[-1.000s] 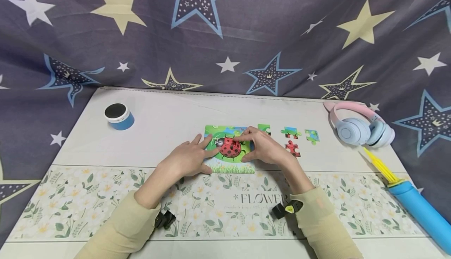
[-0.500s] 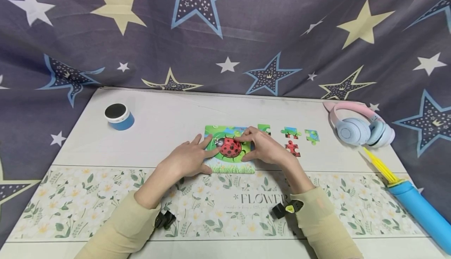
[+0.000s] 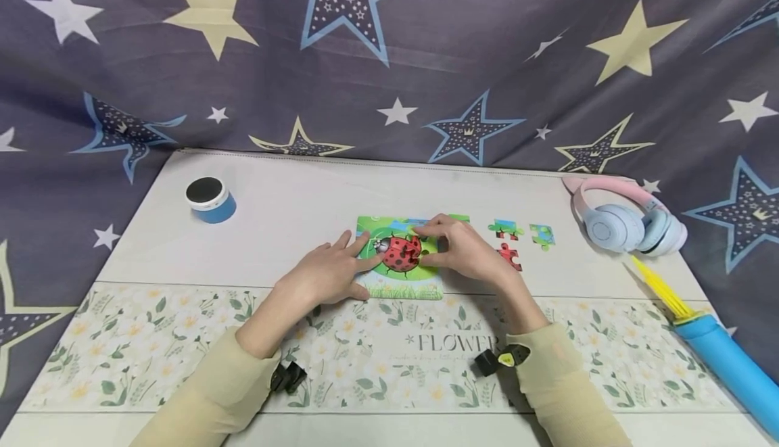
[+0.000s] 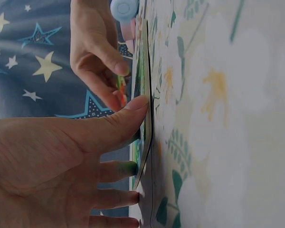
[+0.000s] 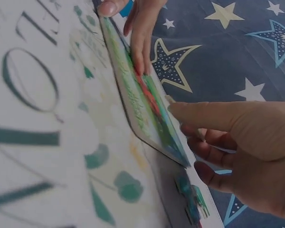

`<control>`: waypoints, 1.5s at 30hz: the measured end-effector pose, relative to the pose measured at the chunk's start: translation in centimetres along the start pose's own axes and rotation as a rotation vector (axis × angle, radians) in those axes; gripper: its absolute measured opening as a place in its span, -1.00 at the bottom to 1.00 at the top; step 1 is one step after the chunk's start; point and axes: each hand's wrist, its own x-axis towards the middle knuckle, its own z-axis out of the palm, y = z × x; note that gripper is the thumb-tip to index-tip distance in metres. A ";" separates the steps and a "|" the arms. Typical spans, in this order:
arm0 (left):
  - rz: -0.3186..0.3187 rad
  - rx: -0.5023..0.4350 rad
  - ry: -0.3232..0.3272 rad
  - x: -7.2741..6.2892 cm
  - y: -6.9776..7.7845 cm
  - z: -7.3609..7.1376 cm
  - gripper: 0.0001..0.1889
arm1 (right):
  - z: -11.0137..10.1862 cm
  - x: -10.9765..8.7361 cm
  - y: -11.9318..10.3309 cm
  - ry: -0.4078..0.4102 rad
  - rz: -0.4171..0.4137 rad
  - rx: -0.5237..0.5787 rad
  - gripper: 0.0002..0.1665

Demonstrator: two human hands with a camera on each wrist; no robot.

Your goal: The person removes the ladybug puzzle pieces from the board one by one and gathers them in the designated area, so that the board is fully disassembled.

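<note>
A ladybug jigsaw board [image 3: 402, 292] with a green border lies on the table in the head view. My left hand [image 3: 328, 272] rests on its left side with fingers spread, the thumb at the lower left edge. My right hand [image 3: 467, 251] is over the board's right side, pinching a small red-and-green puzzle piece [image 4: 121, 90] between thumb and fingers. In the left wrist view this piece is tilted and held just off the board. The right fingers hide part of the board's upper right.
Right of the board lie loose puzzle pieces: a green-red one [image 3: 505, 229], a blue-green one [image 3: 541, 235] and a red one [image 3: 510, 256]. Another green piece [image 3: 460, 218] is partly hidden. Headphones [image 3: 621, 220] and a blue-yellow pump-like tool [image 3: 718, 352] lie farther right; a round speaker-like object [image 3: 210, 200] stands left.
My right hand has shifted slightly right, lifting a puzzle piece from the ladybug's right side. My left hand keeps its place on the board. The head view has shifted a little.
</note>
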 end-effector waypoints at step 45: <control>0.016 0.010 0.013 0.0 0.1 -0.1 -0.22 | -8.6 -13.2 13.0 0.239 0.159 -0.054 -0.42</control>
